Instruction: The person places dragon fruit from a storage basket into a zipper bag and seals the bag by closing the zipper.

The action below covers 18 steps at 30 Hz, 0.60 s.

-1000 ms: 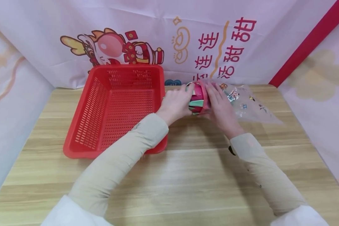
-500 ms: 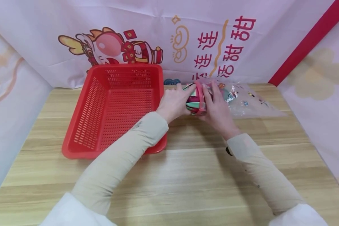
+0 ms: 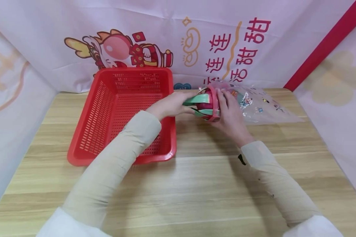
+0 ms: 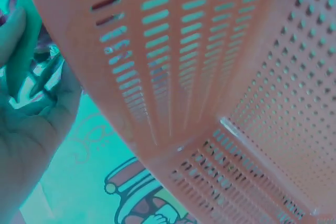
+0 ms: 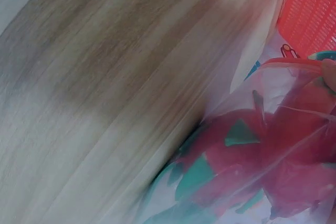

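Observation:
A pink-red dragon fruit [image 3: 204,100] with green flaps pokes out of the mouth of a clear zip bag [image 3: 265,107] printed with small pictures. My left hand [image 3: 173,103] holds its green flaps, seen also at the left edge of the left wrist view as green strips [image 4: 26,35] between thumb and fingers. My right hand [image 3: 231,117] grips the bag around its red zip band [image 3: 215,102]. Through the plastic, the right wrist view shows more red fruit shapes [image 5: 231,145] with green tips. The fingertips of my right hand are mostly hidden.
A red perforated basket [image 3: 172,138] stands on the wooden table [image 3: 195,191], left of the bag and partly under my left forearm. A printed white cloth [image 3: 154,19] hangs behind the table, and cloth walls rise at both sides.
My left hand has moved left, toward the basket's right rim, drawing the green flaps with it. More of the dragon fruit shows. The bag has shifted slightly right overall.

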### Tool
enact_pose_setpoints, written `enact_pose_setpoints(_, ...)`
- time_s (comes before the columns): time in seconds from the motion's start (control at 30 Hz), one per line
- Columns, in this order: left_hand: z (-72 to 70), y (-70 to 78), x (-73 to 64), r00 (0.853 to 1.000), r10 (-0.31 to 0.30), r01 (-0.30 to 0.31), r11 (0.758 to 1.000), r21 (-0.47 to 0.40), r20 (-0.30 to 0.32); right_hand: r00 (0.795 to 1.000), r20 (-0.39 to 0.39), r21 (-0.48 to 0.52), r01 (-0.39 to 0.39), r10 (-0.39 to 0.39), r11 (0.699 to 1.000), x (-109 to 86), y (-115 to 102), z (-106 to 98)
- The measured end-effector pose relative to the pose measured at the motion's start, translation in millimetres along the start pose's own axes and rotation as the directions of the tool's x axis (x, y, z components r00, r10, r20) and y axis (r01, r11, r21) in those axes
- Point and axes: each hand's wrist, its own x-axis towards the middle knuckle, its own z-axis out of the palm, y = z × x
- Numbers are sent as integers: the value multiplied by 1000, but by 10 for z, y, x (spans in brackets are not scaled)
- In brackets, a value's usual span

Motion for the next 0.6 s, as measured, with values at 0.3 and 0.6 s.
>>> enact_pose_setpoints(0.3, -15, -40, -34, 995, -61, 51, 990, -132, -74, 1000, -25, -30, -8, 7, 1000, -24, 3, 9)
enact_pose_setpoints(0.6, 3, 63, 19, 986, -64, 37, 985, -168, -156, 997, -69, -81, 12, -17, 997, -35, 6, 25)
